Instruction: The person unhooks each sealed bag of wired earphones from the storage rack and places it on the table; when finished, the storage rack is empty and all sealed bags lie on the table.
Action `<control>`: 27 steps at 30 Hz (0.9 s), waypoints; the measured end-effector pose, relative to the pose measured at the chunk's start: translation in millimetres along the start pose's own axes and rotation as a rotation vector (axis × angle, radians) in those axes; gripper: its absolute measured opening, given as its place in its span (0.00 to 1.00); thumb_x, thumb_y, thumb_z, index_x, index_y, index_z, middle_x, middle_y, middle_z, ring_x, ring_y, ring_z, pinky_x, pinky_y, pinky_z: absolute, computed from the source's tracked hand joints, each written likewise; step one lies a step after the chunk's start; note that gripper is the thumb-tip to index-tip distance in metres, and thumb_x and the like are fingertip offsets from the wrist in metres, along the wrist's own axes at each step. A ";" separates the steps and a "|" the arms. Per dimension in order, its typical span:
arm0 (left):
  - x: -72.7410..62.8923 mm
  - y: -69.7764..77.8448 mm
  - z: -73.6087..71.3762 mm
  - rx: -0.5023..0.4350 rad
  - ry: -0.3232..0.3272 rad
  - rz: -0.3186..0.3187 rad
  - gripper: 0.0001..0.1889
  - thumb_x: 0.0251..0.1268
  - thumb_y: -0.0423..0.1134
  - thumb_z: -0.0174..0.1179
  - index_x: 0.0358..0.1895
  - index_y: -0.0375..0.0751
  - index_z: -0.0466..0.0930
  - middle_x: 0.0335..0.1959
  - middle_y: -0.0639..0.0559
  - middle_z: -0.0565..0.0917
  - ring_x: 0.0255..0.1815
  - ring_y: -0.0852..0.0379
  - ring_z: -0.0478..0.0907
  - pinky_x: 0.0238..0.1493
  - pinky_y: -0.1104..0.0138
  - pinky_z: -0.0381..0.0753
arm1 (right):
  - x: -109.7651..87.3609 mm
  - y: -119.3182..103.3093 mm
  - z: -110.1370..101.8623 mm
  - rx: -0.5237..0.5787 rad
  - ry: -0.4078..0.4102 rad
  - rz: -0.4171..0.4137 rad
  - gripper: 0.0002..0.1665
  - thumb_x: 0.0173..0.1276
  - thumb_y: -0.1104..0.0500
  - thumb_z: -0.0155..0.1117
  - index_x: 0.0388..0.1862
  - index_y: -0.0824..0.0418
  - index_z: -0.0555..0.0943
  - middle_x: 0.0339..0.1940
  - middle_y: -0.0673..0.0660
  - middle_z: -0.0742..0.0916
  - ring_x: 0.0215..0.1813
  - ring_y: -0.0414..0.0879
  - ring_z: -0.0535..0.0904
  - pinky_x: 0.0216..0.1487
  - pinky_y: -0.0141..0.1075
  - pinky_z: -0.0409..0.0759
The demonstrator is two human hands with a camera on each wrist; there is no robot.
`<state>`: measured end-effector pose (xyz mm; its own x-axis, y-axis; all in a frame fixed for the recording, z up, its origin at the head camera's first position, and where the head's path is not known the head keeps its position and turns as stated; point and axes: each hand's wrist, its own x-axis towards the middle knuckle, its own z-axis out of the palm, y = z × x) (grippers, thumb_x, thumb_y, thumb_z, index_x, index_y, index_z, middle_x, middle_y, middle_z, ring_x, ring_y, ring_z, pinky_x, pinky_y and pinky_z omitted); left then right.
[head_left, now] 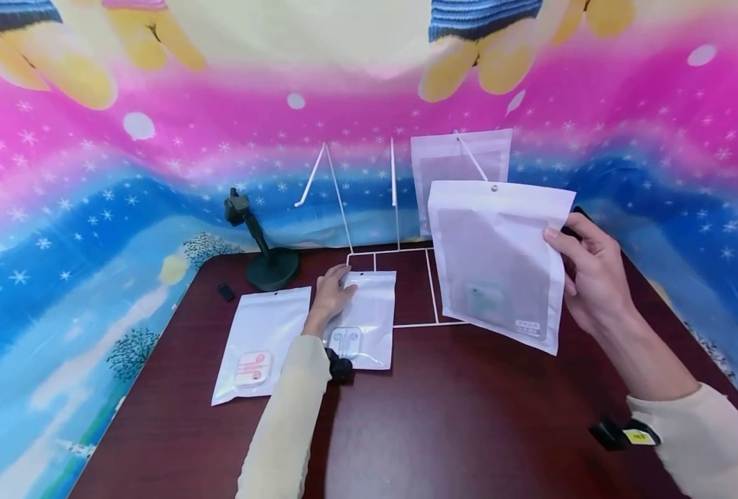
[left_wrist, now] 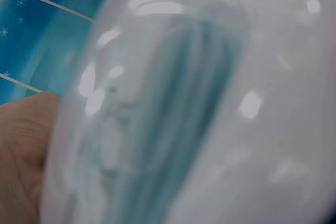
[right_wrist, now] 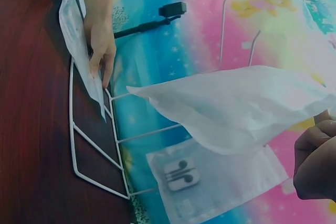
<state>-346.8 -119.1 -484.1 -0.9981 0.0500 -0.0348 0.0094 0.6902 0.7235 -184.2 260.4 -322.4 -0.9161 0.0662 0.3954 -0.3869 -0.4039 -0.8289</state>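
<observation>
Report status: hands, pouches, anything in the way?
Right hand pinching raised pouch by its side edge, top hole near hook; threading unclear. Left hand holding upper corner of tabletop pouch. Hanging pouch behind; no blockage visible.

The white label (head_left: 527, 326) on the raised bag (head_left: 499, 256) and yellow label (head_left: 639, 437) on the wrist camera (head_left: 609, 434) are too small to read.

glossy plastic pouch (head_left: 371, 308), seemingly wooden tabletop (head_left: 468, 402)
</observation>
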 end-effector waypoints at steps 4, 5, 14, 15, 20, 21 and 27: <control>1.0 0.9 -1.4 0.003 0.006 0.014 0.29 0.80 0.42 0.58 0.80 0.45 0.65 0.82 0.51 0.61 0.72 0.48 0.59 0.76 0.53 0.65 | -4.3 5.2 2.8 -0.016 -0.028 0.006 0.11 0.79 0.68 0.58 0.55 0.66 0.84 0.41 0.55 0.91 0.15 0.39 0.75 0.10 0.32 0.51; 1.4 1.3 -1.6 0.004 0.008 0.018 0.29 0.80 0.42 0.58 0.80 0.45 0.65 0.82 0.51 0.61 0.72 0.48 0.59 0.75 0.53 0.66 | -5.4 8.2 3.1 -0.026 -0.036 0.014 0.11 0.79 0.68 0.58 0.55 0.65 0.84 0.41 0.54 0.92 0.14 0.39 0.74 0.10 0.32 0.51; 1.1 5.7 -1.1 -0.004 0.005 0.017 0.29 0.80 0.42 0.58 0.80 0.45 0.65 0.82 0.50 0.61 0.72 0.48 0.60 0.75 0.54 0.66 | -13.7 50.4 -5.4 -0.134 -0.009 0.282 0.10 0.78 0.61 0.63 0.55 0.56 0.84 0.38 0.50 0.91 0.11 0.38 0.67 0.13 0.26 0.65; 0.4 5.6 -0.9 -0.007 0.004 0.013 0.29 0.80 0.42 0.58 0.80 0.45 0.65 0.82 0.50 0.61 0.72 0.48 0.60 0.75 0.53 0.66 | -13.2 55.8 -8.1 -0.139 -0.001 0.319 0.10 0.78 0.60 0.63 0.55 0.55 0.83 0.37 0.49 0.90 0.12 0.37 0.68 0.13 0.26 0.65; -3.3 3.1 -0.1 -0.013 0.004 -0.001 0.29 0.80 0.41 0.58 0.80 0.45 0.65 0.82 0.51 0.61 0.73 0.48 0.60 0.76 0.53 0.65 | -4.0 83.9 -26.6 -0.206 0.061 0.482 0.12 0.78 0.57 0.64 0.57 0.53 0.79 0.34 0.47 0.88 0.14 0.36 0.67 0.15 0.26 0.64; -4.0 2.6 -0.1 -0.014 0.005 -0.003 0.29 0.80 0.41 0.58 0.80 0.45 0.66 0.82 0.51 0.61 0.73 0.48 0.60 0.76 0.53 0.65 | -1.6 89.6 -31.2 -0.225 0.073 0.507 0.12 0.79 0.56 0.63 0.58 0.53 0.79 0.34 0.47 0.88 0.14 0.36 0.67 0.15 0.26 0.63; -5.0 0.8 -0.5 -0.013 0.010 0.007 0.29 0.80 0.40 0.58 0.79 0.44 0.66 0.82 0.50 0.61 0.72 0.47 0.60 0.75 0.53 0.67 | 12.6 120.0 -55.6 -0.325 0.139 0.599 0.18 0.79 0.57 0.62 0.63 0.57 0.74 0.28 0.45 0.84 0.13 0.36 0.63 0.17 0.27 0.63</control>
<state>-341.9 -119.1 -483.0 -0.9986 0.0478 -0.0231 0.0156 0.6803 0.7328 -248.1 263.5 -438.9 -0.9781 0.0425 -0.2038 0.1978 -0.1150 -0.9735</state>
